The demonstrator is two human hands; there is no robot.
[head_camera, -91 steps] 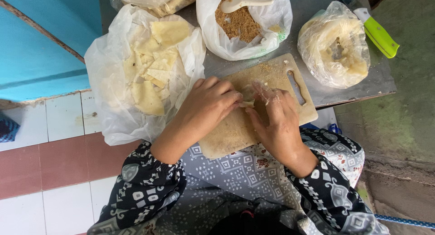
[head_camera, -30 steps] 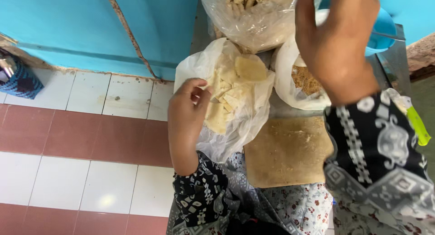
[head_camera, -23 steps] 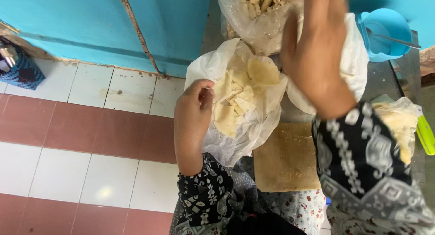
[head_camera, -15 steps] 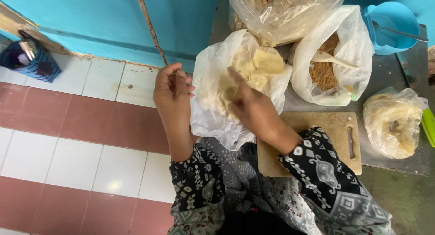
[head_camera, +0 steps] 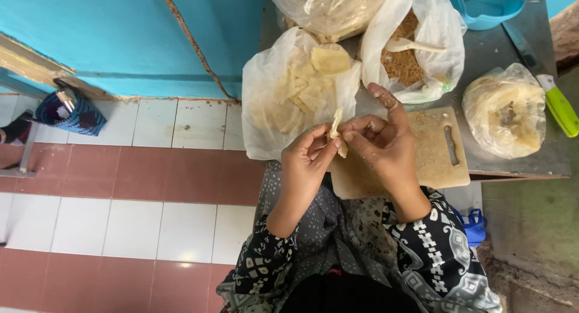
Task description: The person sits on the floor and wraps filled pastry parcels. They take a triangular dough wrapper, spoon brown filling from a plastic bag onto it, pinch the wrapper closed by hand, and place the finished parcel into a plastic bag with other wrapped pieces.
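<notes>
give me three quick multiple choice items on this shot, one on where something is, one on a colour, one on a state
1. Where does the wooden cutting board lie?
A. on the floor tiles
B. on the grey table, just past the hands
C. inside the blue tub

2. What colour is the handle of the knife at the table's right edge?
A. bright green
B. red
C. black

3. What are the two hands doing with the thin pale wrapper piece?
A. it lies flat on the board, untouched
B. only the right hand holds it
C. the left hand and right hand both pinch it, lifted off the board

Answers:
1 B, the board sits on the table top beside the bags.
2 A, the handle shows bright green.
3 C, fingertips of both hands meet on the piece in the air.
</notes>
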